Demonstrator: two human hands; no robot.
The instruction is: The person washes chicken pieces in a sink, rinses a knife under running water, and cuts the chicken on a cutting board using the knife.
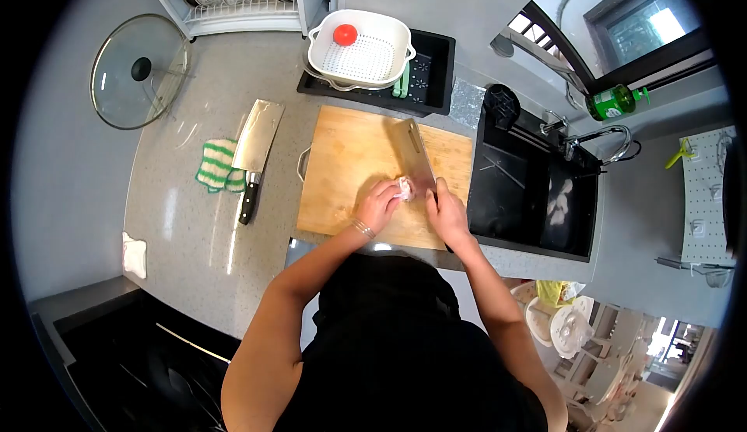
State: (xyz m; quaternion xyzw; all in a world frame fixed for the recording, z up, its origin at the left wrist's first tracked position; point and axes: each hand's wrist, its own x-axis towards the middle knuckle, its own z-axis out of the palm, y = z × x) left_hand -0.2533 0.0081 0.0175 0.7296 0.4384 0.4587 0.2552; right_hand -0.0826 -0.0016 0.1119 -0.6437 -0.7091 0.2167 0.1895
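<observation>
A wooden cutting board point(350, 160) lies on the counter in front of me. My left hand point(379, 206) holds a small pale pinkish piece of food point(405, 189) down on the board, its fingers bent against it. Wrapped round the handle of a cleaver point(416, 156) is my right hand point(447, 213). The cleaver's blade points away from me, just right of the food piece. Too little detail shows to tell whether the blade touches the food.
Left of the board lie a second cleaver point(258, 136) and a striped cloth point(218, 166). A glass lid point(140, 90) stands farther left. Behind the board, a white colander point(373, 51) holds a red item point(345, 34). A black sink point(529, 191) is at the right.
</observation>
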